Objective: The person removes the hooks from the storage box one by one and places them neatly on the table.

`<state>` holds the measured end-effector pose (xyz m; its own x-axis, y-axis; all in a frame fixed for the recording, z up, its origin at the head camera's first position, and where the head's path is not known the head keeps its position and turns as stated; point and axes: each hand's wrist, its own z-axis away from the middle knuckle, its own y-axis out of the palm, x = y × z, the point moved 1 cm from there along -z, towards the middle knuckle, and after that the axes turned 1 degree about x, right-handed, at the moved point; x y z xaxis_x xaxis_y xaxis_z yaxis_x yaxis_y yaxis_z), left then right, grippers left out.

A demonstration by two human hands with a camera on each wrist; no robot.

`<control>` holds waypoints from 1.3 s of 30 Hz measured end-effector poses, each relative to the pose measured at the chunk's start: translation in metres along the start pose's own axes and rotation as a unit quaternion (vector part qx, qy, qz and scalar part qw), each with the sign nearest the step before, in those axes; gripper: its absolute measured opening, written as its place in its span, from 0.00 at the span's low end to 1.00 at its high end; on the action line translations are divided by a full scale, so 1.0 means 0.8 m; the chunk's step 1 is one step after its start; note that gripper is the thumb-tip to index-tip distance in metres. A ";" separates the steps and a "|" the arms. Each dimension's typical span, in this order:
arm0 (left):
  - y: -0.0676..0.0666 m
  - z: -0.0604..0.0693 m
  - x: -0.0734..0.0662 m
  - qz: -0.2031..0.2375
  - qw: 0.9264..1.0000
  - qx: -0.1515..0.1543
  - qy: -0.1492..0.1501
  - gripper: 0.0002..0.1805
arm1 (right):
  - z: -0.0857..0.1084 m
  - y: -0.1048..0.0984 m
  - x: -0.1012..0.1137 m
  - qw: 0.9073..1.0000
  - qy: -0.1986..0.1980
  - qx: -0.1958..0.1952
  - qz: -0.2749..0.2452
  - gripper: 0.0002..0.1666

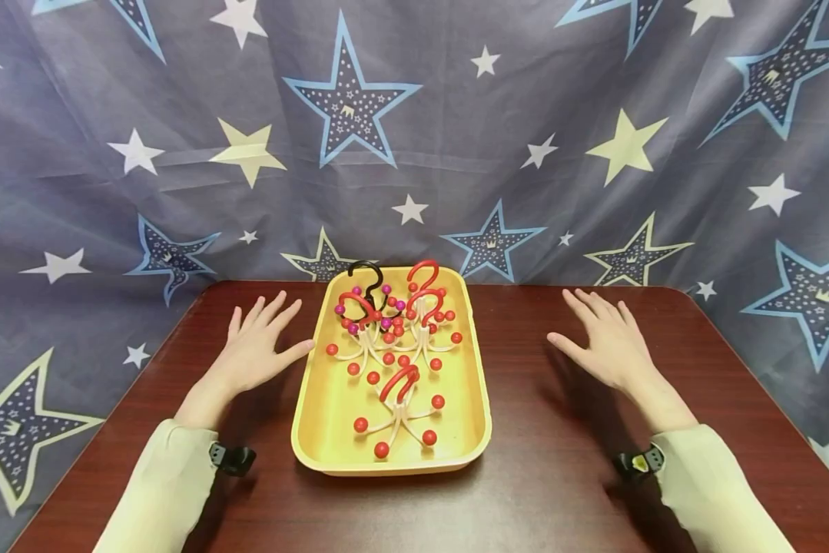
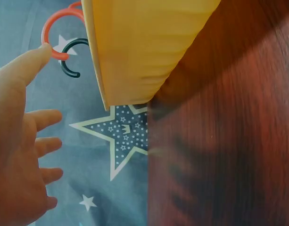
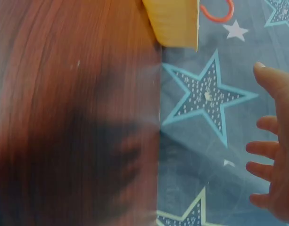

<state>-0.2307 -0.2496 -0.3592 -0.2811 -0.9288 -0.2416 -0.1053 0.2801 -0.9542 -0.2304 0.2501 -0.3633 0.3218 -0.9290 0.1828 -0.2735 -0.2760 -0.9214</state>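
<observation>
Your left hand (image 1: pixel 256 355) hovers beside the yellow tray (image 1: pixel 323 418) of massagers (image 1: pixel 401 412), right hand (image 1: pixel 611 349) farther off, fingers apart on both.

The left hand (image 2: pixel 16 141) hovers near a yellow tray (image 2: pixel 137 52), a red hook (image 2: pixel 45 31) and a black hook (image 2: pixel 64 67) showing past it.

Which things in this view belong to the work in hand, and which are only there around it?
Probably in the work:
yellow tray
red-hooked massagers in it
black-hooked massager, at the far end
left hand and right hand, one on each side

Probably only around it:
brown table
star-patterned cloth behind
black wrist devices
</observation>
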 end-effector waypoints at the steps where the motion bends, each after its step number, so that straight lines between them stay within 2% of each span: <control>1: 0.001 0.000 -0.001 0.003 1.000 -0.003 0.003 0.41 | -0.001 0.001 0.003 1.000 -0.006 -0.003 -0.002 0.44; 6: 0.006 -0.001 -0.002 0.014 1.000 -0.017 0.013 0.40 | -0.006 0.002 0.022 0.999 -0.041 -0.013 -0.016 0.41; 11: 0.014 0.001 0.000 0.060 0.998 -0.012 -0.013 0.39 | -0.010 0.003 0.042 0.996 -0.073 -0.017 -0.041 0.37; 16: 0.021 0.005 0.002 0.129 0.990 0.005 -0.048 0.40 | -0.013 0.003 0.065 0.989 -0.117 -0.018 -0.088 0.34; 22: 0.036 0.008 0.004 0.188 0.980 0.014 -0.064 0.39 | -0.014 0.010 0.090 0.975 -0.174 -0.003 -0.141 0.31; 25: 0.043 0.010 0.004 0.234 0.970 0.018 -0.066 0.38 | -0.015 0.015 0.104 0.967 -0.196 0.001 -0.160 0.31; 29: 0.053 0.012 0.003 0.295 0.952 0.039 -0.076 0.38 | -0.016 0.019 0.123 0.960 -0.215 0.014 -0.176 0.30; 33: 0.061 0.013 0.002 0.358 0.927 0.059 -0.090 0.37 | -0.018 0.022 0.142 0.954 -0.227 0.035 -0.192 0.30; 36: 0.064 0.012 0.000 0.402 0.908 0.069 -0.097 0.36 | -0.020 0.022 0.157 0.945 -0.245 0.047 -0.213 0.30; 39: 0.067 0.012 -0.001 0.423 0.897 0.075 -0.102 0.35 | -0.021 0.023 0.170 0.934 -0.264 0.056 -0.233 0.30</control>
<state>-0.2267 -0.2362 -0.4117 -0.0173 -0.4278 -0.9037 0.1964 0.8848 -0.4226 -0.2068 0.1147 -0.3496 0.7926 -0.4555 0.4053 0.0952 -0.5641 -0.8202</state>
